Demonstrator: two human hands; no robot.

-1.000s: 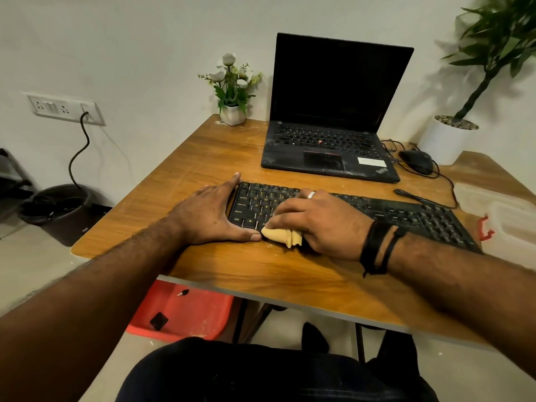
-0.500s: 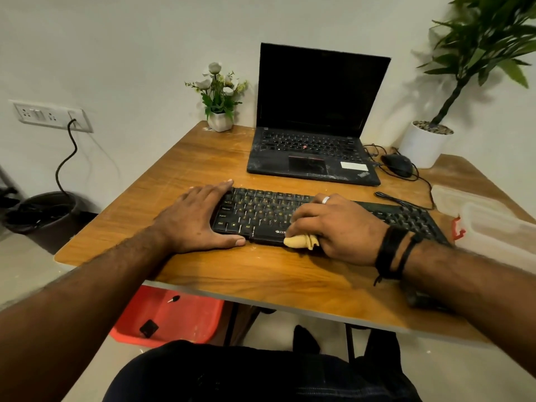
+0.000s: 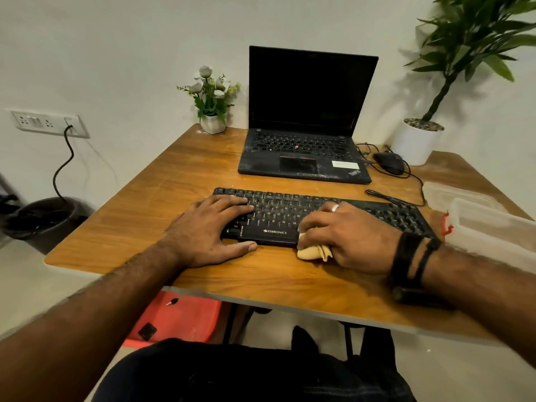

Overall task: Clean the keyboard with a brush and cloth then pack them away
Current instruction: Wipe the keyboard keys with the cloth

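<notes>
A black keyboard (image 3: 290, 210) lies across the wooden table (image 3: 174, 181) in front of me. My left hand (image 3: 208, 230) rests flat on its left end, fingers spread over the keys and thumb along the front edge. My right hand (image 3: 348, 233) presses a folded beige cloth (image 3: 313, 252) against the keyboard's front edge near the middle; most of the cloth is hidden under the palm. A dark cylindrical object (image 3: 417, 295) lies under my right wrist; I cannot tell what it is.
An open black laptop (image 3: 307, 117) stands behind the keyboard. A black mouse (image 3: 390, 163) and its cable lie to its right. A clear plastic box (image 3: 490, 227) with a red latch sits at the right edge. A flower pot (image 3: 213, 123) and a white planter (image 3: 417, 143) stand at the back.
My right hand has slid the cloth to the right along the keyboard's front. My left hand has shifted further onto the keys. The camera has tilted slightly.
</notes>
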